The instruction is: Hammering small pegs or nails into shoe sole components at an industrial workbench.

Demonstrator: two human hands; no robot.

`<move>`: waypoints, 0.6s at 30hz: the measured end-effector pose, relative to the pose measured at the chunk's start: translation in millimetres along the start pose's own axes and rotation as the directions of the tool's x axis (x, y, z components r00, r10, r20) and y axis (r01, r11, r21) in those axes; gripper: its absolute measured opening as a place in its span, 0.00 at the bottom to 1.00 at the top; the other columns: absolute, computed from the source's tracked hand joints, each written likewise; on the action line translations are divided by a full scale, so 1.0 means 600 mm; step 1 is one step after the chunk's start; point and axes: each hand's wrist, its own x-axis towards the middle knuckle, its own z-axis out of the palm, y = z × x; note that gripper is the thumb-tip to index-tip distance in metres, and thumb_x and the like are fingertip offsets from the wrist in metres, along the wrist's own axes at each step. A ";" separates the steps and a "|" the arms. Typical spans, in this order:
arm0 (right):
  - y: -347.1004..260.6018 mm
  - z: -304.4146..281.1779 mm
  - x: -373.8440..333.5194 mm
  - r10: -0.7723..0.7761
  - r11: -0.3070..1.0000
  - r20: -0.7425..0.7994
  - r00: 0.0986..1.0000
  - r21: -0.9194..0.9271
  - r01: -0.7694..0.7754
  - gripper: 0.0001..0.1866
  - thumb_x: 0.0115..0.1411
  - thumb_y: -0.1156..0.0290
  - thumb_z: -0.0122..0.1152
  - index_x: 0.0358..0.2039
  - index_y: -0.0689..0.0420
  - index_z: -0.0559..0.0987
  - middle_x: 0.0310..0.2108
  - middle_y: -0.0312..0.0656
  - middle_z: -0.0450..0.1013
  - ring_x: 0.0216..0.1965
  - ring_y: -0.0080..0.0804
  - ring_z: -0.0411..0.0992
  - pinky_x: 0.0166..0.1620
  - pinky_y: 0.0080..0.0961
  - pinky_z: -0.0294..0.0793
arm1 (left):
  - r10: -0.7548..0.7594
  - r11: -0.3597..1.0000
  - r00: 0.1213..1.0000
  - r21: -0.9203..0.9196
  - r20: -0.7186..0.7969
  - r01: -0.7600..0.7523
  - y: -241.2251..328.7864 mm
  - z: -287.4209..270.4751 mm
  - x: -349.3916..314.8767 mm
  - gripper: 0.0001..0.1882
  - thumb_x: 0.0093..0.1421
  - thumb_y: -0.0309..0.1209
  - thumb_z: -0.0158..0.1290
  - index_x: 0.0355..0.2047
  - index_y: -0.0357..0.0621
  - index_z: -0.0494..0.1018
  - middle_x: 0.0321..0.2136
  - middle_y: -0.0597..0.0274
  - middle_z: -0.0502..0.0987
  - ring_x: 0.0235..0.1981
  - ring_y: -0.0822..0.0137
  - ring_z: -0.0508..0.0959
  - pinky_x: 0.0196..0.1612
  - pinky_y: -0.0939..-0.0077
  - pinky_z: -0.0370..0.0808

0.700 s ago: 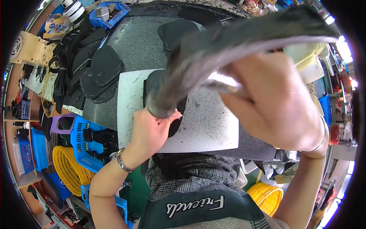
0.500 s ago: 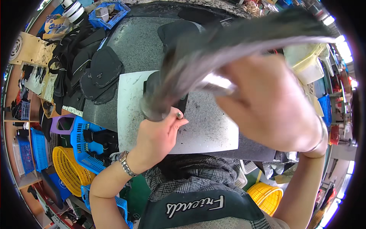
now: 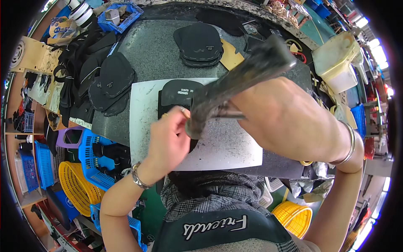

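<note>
Black panel point(image 3: 174, 93) lies partly beneath the left hand point(image 3: 168, 138), its grip unclear; the right hand point(image 3: 287, 119) clasps a hammer point(image 3: 247, 72).

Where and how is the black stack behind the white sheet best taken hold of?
Probably grip the black stack by its near edge, coming from the near side: the layered edge faces that way, while a yellowish board lies close on the right.

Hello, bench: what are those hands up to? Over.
Right hand gripping hammer. Left hand beside hammer's lower end, its grip unclear. Black piece on white sheet, partly hidden by hammer and left hand.
</note>
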 end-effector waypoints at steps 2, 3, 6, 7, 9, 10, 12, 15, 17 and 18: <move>-0.001 -0.004 0.004 -0.040 0.999 -0.207 0.977 -0.022 0.037 0.15 0.46 0.80 0.58 0.37 0.62 0.73 0.27 0.49 0.70 0.27 0.49 0.71 0.31 0.38 0.70 | -0.156 0.934 0.985 -0.334 -0.071 0.124 -0.013 0.010 0.001 0.08 0.55 0.22 0.58 0.34 0.37 0.71 0.21 0.59 0.75 0.19 0.72 0.74 0.25 0.80 0.70; -0.009 -0.020 0.006 0.088 0.991 -0.178 0.980 0.110 -0.069 0.15 0.46 0.81 0.58 0.38 0.63 0.73 0.28 0.49 0.71 0.26 0.48 0.71 0.30 0.37 0.70 | -0.210 0.946 0.978 -0.255 -0.009 0.200 0.000 0.003 0.003 0.06 0.56 0.21 0.57 0.32 0.35 0.72 0.23 0.61 0.76 0.25 0.72 0.77 0.29 0.80 0.72; -0.028 -0.029 0.015 0.220 0.959 -0.260 0.940 0.233 -0.160 0.16 0.46 0.81 0.57 0.39 0.64 0.73 0.28 0.49 0.71 0.25 0.46 0.72 0.29 0.35 0.71 | -0.222 0.967 0.971 -0.106 0.086 0.231 0.031 -0.007 0.007 0.04 0.56 0.21 0.57 0.31 0.33 0.73 0.28 0.62 0.78 0.31 0.72 0.79 0.33 0.79 0.74; -0.010 -0.004 0.014 0.034 0.986 -0.220 0.975 -0.152 -0.069 0.17 0.45 0.80 0.58 0.39 0.63 0.73 0.27 0.49 0.71 0.25 0.45 0.71 0.29 0.33 0.71 | -0.003 0.990 0.997 0.140 0.076 -0.008 0.033 -0.005 0.003 0.04 0.56 0.21 0.57 0.31 0.33 0.73 0.28 0.62 0.78 0.31 0.72 0.79 0.33 0.79 0.75; -0.005 0.001 -0.001 -0.049 0.982 -0.051 0.997 -0.185 0.039 0.18 0.44 0.80 0.58 0.39 0.62 0.73 0.27 0.49 0.71 0.25 0.46 0.72 0.29 0.35 0.72 | 0.204 0.918 0.976 0.330 0.081 -0.219 0.025 -0.001 0.005 0.04 0.56 0.20 0.57 0.29 0.34 0.72 0.29 0.60 0.78 0.33 0.73 0.79 0.34 0.81 0.74; 0.000 -0.004 0.003 -0.004 0.995 0.030 1.000 -0.097 0.007 0.18 0.44 0.81 0.58 0.39 0.62 0.73 0.27 0.49 0.72 0.25 0.46 0.71 0.29 0.34 0.72 | 0.209 0.918 0.975 0.328 0.082 -0.224 0.013 0.001 0.012 0.04 0.56 0.20 0.57 0.29 0.34 0.72 0.29 0.60 0.78 0.33 0.73 0.79 0.34 0.81 0.74; 0.003 -0.014 0.009 -0.005 0.999 -0.083 0.997 -0.044 0.001 0.18 0.44 0.82 0.58 0.39 0.62 0.73 0.27 0.48 0.72 0.24 0.45 0.72 0.28 0.34 0.71 | -0.312 0.829 0.949 -0.473 0.051 0.298 -0.004 0.000 0.022 0.04 0.55 0.21 0.58 0.29 0.35 0.72 0.28 0.60 0.77 0.32 0.74 0.79 0.33 0.79 0.74; -0.004 -0.021 0.017 0.024 0.998 -0.297 0.955 0.067 -0.004 0.18 0.44 0.83 0.57 0.39 0.63 0.73 0.26 0.48 0.72 0.24 0.44 0.72 0.27 0.32 0.71 | -0.192 0.961 0.981 -0.200 0.020 0.192 0.025 -0.006 0.022 0.05 0.55 0.21 0.58 0.28 0.35 0.71 0.26 0.60 0.76 0.31 0.75 0.78 0.32 0.78 0.75; -0.014 -0.009 0.015 0.123 0.992 -0.347 0.930 0.046 -0.115 0.19 0.44 0.83 0.57 0.40 0.63 0.72 0.26 0.48 0.71 0.23 0.45 0.72 0.25 0.34 0.70 | 0.087 0.987 0.996 0.136 -0.027 -0.083 0.032 0.006 0.015 0.04 0.56 0.21 0.55 0.31 0.37 0.71 0.25 0.54 0.76 0.27 0.66 0.80 0.29 0.73 0.72; 0.002 0.001 0.013 -0.081 0.980 -0.138 0.987 -0.194 0.053 0.18 0.44 0.81 0.59 0.40 0.62 0.73 0.25 0.47 0.71 0.21 0.44 0.70 0.25 0.35 0.69 | 0.090 0.987 0.996 0.134 -0.027 -0.086 0.024 0.007 0.016 0.04 0.56 0.21 0.55 0.31 0.37 0.71 0.25 0.54 0.76 0.27 0.66 0.80 0.29 0.73 0.72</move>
